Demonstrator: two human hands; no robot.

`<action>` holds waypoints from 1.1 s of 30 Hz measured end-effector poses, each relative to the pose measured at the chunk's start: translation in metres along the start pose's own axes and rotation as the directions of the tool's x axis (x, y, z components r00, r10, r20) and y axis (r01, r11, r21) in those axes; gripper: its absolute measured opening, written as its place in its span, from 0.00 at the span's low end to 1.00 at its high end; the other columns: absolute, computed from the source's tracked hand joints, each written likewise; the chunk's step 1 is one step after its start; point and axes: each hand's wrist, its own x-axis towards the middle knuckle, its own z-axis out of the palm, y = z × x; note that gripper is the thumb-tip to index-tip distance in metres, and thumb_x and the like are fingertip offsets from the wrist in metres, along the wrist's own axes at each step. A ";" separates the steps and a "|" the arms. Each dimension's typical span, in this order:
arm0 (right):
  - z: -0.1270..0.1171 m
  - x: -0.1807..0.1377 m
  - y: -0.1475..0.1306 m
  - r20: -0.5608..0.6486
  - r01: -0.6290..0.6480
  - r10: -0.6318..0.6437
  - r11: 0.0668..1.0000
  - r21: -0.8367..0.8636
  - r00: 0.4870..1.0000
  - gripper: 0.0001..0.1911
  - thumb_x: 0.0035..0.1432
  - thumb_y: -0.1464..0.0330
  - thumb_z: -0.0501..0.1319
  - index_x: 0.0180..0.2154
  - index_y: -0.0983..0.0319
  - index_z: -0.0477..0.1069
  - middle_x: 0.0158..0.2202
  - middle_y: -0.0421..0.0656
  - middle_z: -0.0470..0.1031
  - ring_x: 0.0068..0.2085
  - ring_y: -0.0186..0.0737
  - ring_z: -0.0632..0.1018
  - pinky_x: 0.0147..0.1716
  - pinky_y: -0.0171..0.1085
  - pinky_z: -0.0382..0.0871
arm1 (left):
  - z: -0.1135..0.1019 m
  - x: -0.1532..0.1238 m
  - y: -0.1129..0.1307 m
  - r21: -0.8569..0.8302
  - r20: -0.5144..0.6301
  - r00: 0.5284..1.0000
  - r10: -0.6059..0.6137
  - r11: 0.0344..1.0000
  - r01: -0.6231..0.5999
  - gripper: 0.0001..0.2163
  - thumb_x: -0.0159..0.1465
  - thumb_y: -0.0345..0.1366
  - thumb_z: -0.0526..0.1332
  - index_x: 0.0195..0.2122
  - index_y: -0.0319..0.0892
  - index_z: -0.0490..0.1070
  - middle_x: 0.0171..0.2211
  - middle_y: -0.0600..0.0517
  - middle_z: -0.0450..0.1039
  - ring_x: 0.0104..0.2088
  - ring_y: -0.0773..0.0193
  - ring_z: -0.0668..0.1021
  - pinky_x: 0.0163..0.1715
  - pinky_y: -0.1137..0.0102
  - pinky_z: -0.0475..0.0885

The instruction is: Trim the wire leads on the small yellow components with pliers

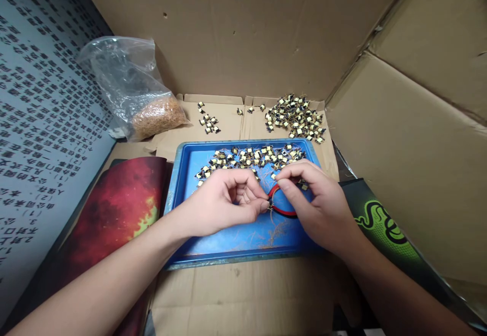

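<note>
My left hand (232, 201) is closed in a pinch over the blue tray (228, 250). Between its thumb and index fingertips sits a small dark part with thin wires, mostly hidden, resembling the little wire-wound coils (249, 158) in the tray. My right hand (315, 194) is closed around small pliers (283, 211) with curved red and black handles. Their head meets the left fingertips, and the jaws cannot be made out. The right thumb and index finger press together near the upper handle. Loose copper-coloured wire bits (277, 234) lie on the tray floor below.
A larger heap of coils (294, 115) and a small group (209, 123) lie on cardboard behind the tray. A clear plastic bag (133, 92) of copper-coloured wire stands back left. Cardboard walls (243, 32) enclose the back and right. A red mat (114, 209) lies left, a black-green one (391, 229) right.
</note>
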 end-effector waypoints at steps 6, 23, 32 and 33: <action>-0.006 0.003 0.003 0.376 -0.390 0.239 0.827 0.405 0.895 0.09 0.66 0.60 0.68 0.41 0.59 0.80 0.37 0.42 0.82 0.38 0.39 0.81 0.39 0.38 0.76 | -0.002 0.001 0.003 -0.057 -0.032 0.999 0.018 0.998 -0.020 0.10 0.61 0.34 0.73 0.35 0.36 0.74 0.25 0.53 0.75 0.24 0.72 0.72 0.26 0.76 0.69; -0.001 0.003 0.002 0.444 -0.556 0.343 0.605 0.570 0.828 0.11 0.52 0.61 0.78 0.33 0.60 0.83 0.31 0.40 0.82 0.32 0.34 0.78 0.36 0.35 0.74 | -0.001 0.000 0.003 -0.137 0.006 1.000 0.020 0.990 -0.019 0.10 0.60 0.29 0.75 0.34 0.35 0.74 0.23 0.58 0.70 0.23 0.76 0.67 0.24 0.80 0.64; -0.002 0.003 0.002 0.470 -0.521 0.270 0.640 0.565 0.840 0.09 0.57 0.63 0.75 0.37 0.60 0.80 0.34 0.41 0.80 0.35 0.36 0.79 0.38 0.37 0.74 | -0.004 0.001 0.005 -0.080 -0.026 1.000 0.013 0.997 -0.015 0.11 0.60 0.33 0.75 0.35 0.35 0.74 0.24 0.55 0.74 0.24 0.73 0.72 0.25 0.79 0.67; -0.002 0.002 0.001 0.461 -0.494 0.249 0.674 0.549 0.852 0.10 0.57 0.64 0.74 0.39 0.60 0.80 0.35 0.40 0.80 0.36 0.36 0.79 0.38 0.37 0.73 | -0.004 0.001 0.005 -0.066 -0.033 0.999 0.018 0.998 -0.021 0.11 0.61 0.33 0.74 0.35 0.35 0.73 0.24 0.55 0.74 0.24 0.73 0.72 0.25 0.78 0.68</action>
